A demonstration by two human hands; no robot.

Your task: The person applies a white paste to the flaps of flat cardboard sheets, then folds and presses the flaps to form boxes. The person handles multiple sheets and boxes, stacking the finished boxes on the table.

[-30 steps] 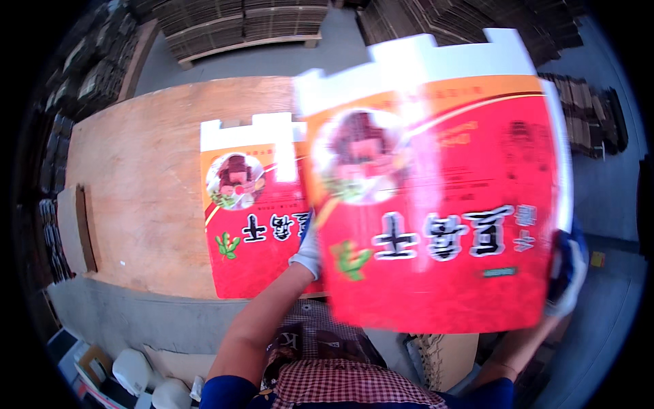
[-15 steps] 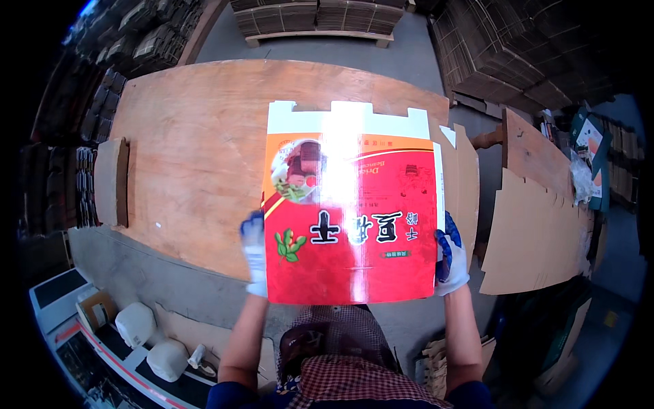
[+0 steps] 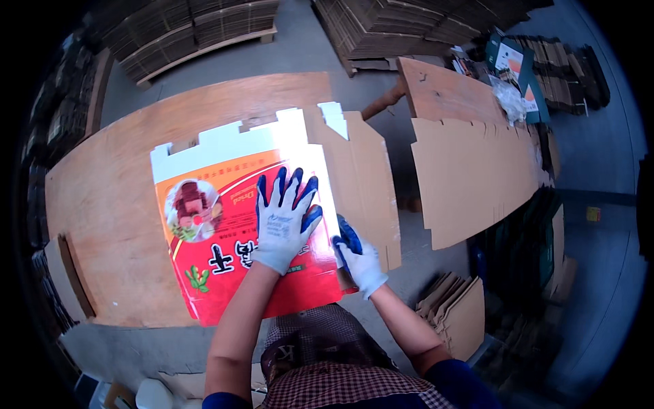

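Left hand [image 3: 285,219] in a blue-and-white glove pressed flat, fingers spread, on a red printed carton blank [image 3: 225,238] lying on the wooden desk [image 3: 116,198], right hand [image 3: 357,258] gripping the blank's right edge, plain brown cardboard sheet [image 3: 470,177] well apart to the right

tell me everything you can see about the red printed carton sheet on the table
The red printed carton sheet is a flattened cardboard box blank, glossy red with an orange band, a round food picture and white notched top flaps. It lies flat on the wooden table. The left hand presses flat on it; the right hand grips its right edge.
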